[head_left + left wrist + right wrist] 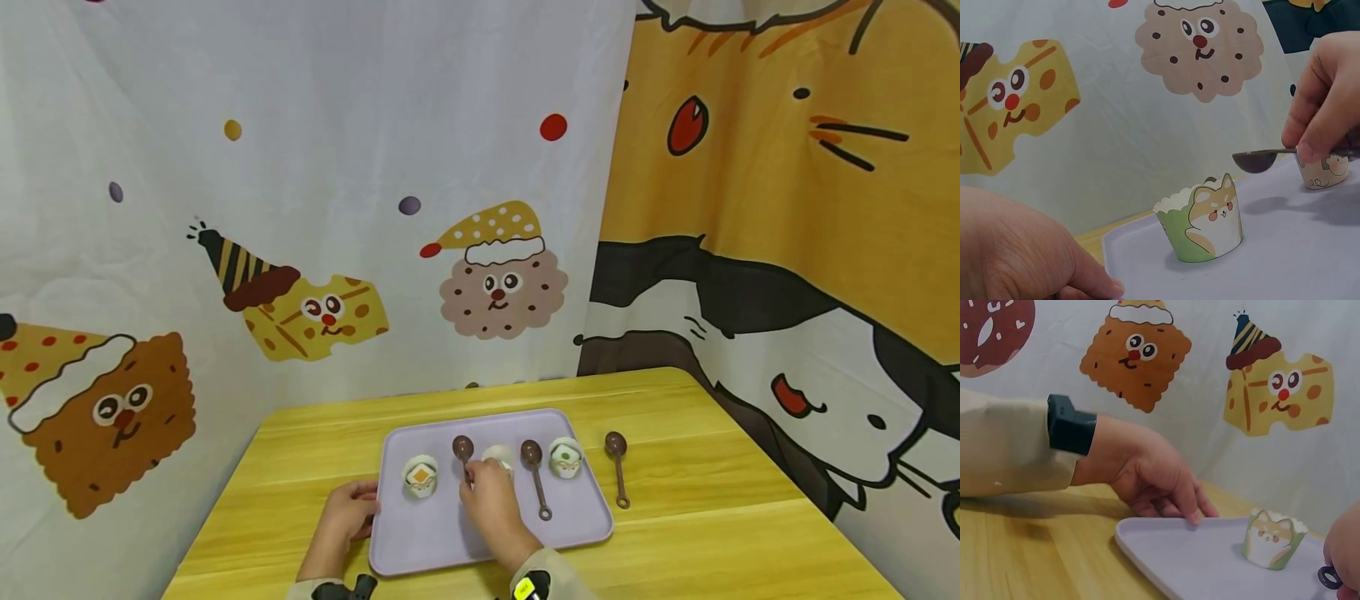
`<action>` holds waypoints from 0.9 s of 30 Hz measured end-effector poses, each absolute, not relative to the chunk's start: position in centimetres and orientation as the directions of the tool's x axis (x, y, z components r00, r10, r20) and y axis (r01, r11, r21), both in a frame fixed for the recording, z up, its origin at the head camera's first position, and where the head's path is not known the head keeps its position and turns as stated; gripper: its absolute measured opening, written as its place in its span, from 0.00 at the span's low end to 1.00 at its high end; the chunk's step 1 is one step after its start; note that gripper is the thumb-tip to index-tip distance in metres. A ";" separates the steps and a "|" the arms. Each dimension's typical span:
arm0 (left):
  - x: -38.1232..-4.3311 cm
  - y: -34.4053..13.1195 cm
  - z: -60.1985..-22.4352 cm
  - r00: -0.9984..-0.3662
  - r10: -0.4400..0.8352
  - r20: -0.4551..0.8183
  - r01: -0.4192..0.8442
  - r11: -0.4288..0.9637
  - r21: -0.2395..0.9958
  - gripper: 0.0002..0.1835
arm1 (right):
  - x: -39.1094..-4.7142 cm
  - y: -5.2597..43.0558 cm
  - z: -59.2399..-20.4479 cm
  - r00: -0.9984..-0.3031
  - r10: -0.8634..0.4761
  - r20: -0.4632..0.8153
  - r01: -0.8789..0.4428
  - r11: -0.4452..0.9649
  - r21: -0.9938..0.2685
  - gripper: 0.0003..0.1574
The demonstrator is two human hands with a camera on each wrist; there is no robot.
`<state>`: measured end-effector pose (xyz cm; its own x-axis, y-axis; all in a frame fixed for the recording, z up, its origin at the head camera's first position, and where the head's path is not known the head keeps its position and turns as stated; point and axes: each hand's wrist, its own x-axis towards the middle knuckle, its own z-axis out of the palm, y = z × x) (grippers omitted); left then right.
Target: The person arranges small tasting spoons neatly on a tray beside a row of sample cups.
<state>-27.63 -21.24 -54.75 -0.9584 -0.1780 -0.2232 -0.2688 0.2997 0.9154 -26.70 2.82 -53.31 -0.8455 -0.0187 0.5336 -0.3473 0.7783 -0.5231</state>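
My right hand (491, 496) pinches the handle of a brown measuring spoon (462, 447) over the tray (435, 542). In the left wrist view its round bowl (1256, 161) hangs level between two paper cups. The green dog-printed cup (1200, 225) stands upright on the tray's left side, with an orange-and-white patch showing in its mouth from above. A second cup (1325, 170) is partly covered by my right hand. My left hand (347, 512) holds the tray's left edge, thumb (1194, 517) on the rim and other fingers loosely curled beside it.
Another brown measuring spoon (536, 479) lies on the tray, right of the middle cup. A third paper cup (566, 458) stands at the tray's right end. One more spoon (618, 468) lies on the yellow table (705, 517) beyond the tray. A printed curtain (337, 125) hangs behind.
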 end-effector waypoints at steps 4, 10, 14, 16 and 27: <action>-27.7 -21.3 -54.9 -0.960 -0.174 -0.219 -0.263 0.299 0.917 0.22 | -26.6 2.7 -53.9 -0.850 -0.026 0.526 -0.346 0.781 -0.521 0.11; -27.7 -21.2 -54.8 -0.963 -0.167 -0.213 -0.255 0.298 0.920 0.22 | -26.3 2.5 -54.5 -0.874 -0.009 0.487 -0.307 0.786 -0.537 0.07; -27.7 -21.2 -54.8 -0.962 -0.166 -0.216 -0.257 0.297 0.920 0.22 | -26.2 2.4 -54.9 -0.883 0.001 0.469 -0.286 0.791 -0.541 0.07; -27.7 -21.2 -54.8 -0.961 -0.168 -0.218 -0.260 0.296 0.919 0.22 | -26.1 2.4 -55.1 -0.886 0.001 0.465 -0.283 0.791 -0.542 0.07; -27.7 -21.3 -54.8 -0.960 -0.171 -0.221 -0.263 0.288 0.921 0.22 | -25.9 2.3 -55.8 -0.902 0.015 0.431 -0.262 0.775 -0.576 0.13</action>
